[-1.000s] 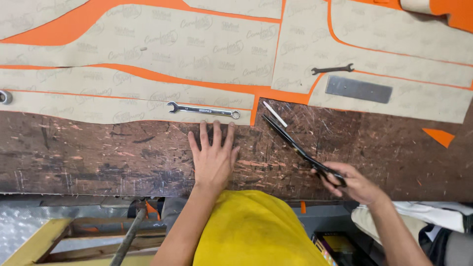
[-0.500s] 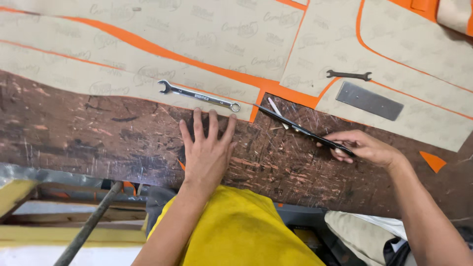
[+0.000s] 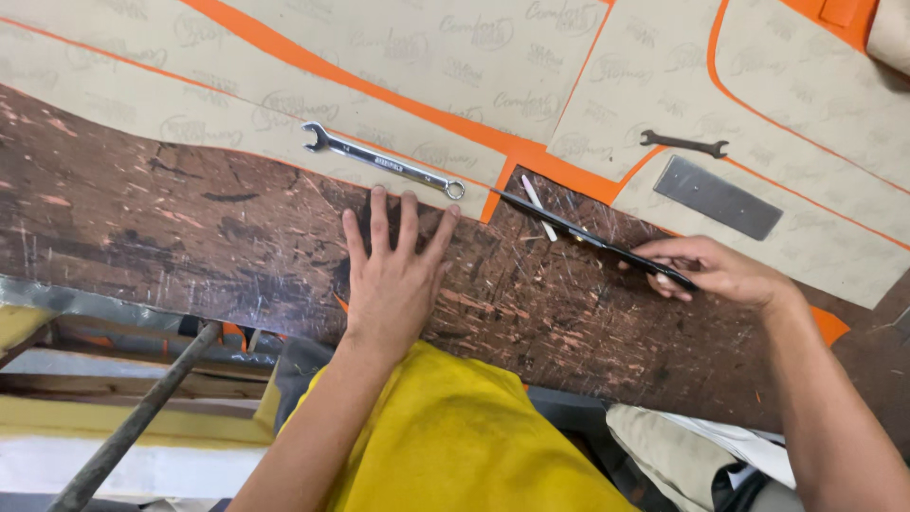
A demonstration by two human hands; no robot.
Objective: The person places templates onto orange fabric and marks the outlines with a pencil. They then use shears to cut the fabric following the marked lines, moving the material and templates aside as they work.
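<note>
The left hand (image 3: 393, 275) lay flat and open on the scarred brown desk (image 3: 171, 237) at the centre of the frame, fingers spread, holding nothing, its fingertips just below the silver wrench (image 3: 384, 163) that rested on the tan sheet (image 3: 284, 123). The right hand (image 3: 720, 270), at the right of centre, had its grip closed on the handles of the black shears (image 3: 588, 237), whose blades ran up and left toward the notch where the orange strip (image 3: 512, 156) met the desk edge of the sheets. A thin white stick (image 3: 537, 204), perhaps chalk, lay across the blades near their tip. The likeliest trouble was a cut wandering off the strip: the blades lay low and nearly flat on the desk, and the sheets were weighted only by the wrench, a darker wrench (image 3: 684, 144) and a grey metal plate (image 3: 718, 197) at the upper right, so a push could slide them. The stick might have caught between the blades. The left fingers sat close to the blade tip, so a slip leftward could have nicked them.
</note>
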